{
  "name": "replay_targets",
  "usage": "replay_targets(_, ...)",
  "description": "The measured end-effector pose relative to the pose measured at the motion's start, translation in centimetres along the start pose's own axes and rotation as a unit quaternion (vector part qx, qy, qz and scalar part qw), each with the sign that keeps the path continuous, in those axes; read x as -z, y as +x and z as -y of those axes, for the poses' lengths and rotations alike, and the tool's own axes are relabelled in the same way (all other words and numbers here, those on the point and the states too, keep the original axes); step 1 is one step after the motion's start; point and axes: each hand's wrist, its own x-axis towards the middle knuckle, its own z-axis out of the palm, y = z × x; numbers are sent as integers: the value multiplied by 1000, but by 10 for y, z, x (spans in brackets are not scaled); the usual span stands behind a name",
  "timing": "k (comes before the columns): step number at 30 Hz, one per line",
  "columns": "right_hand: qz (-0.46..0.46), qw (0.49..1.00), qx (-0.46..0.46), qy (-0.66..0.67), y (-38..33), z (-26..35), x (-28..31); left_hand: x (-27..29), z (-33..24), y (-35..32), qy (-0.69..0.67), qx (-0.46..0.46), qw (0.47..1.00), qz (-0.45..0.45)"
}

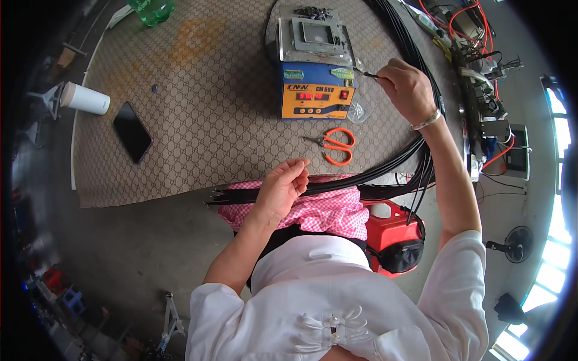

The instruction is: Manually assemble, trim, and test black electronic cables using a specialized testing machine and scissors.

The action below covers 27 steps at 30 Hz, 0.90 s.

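Observation:
My right hand (408, 90) pinches a thin dark-handled tool (369, 74) whose pale end reaches the right edge of a solder pot. The solder pot (289, 96) is a blue and orange box with a lit red display and a square metal basin (318, 33) on top. My left hand (283, 188) is closed, thumb against curled fingers, above the table's front edge; what it holds, if anything, is hidden. Just beyond it lie orange-handled scissors (340, 146). A bundle of black cables (385, 173) passes beneath my left hand and curves up the right side.
A black phone (132, 132) and a white cup on its side (85, 98) lie at the left of the patterned table (205, 120). A green bottle (150, 9) is at the far left. A red stool (391, 225) stands below the front edge. Wires and equipment (481, 66) crowd the right side.

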Motion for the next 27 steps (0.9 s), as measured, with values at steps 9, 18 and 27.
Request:
replay_targets(9,59,992,27,-110,100,4,-19,8,-3,2,-3,-13,1000,-17)
replay_targets(18,140,973,30,-184,120,8,-37,13,-8,5,-5,-8,1000,-13)
replay_targets(27,161,961,54,-216,125,12,-41,16,-9,8,-11,-9,1000,-5)
